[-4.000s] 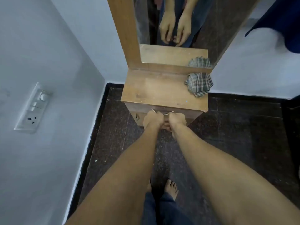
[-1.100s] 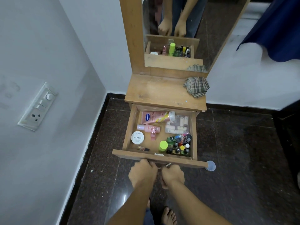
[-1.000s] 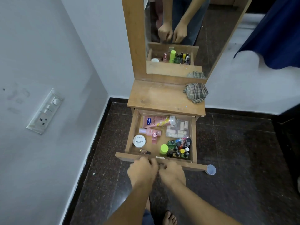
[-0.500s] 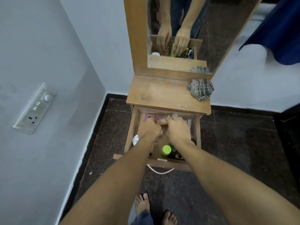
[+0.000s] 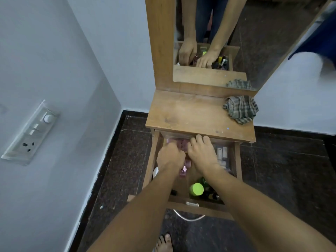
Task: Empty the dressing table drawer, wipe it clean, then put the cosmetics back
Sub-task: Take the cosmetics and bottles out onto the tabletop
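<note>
Center frame, below the tabletop [image 5: 190,115], drawer [image 5: 238,160] is pulled open w/ cosmetics [image 5: 196,189] inside. Left hand [image 5: 170,157] and right hand [image 5: 202,153] curl over a pink tube [image 5: 181,144] at its back end, can't tell if either actually grips it. Checked cloth [image 5: 241,109] sits upper right on tabletop.

Switch panel [image 5: 31,132]: fixed to the grey wall on your left.
Mirror [image 5: 254,33]: upright, wooden frame, ahead of you.
Floor [image 5: 281,179]: dark speckled stone.
Blue fabric [image 5: 323,33]: upper right, blurred.

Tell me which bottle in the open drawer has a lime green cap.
The wide bottle at the front of the drawer; the small bottles beside it look dark.
</note>
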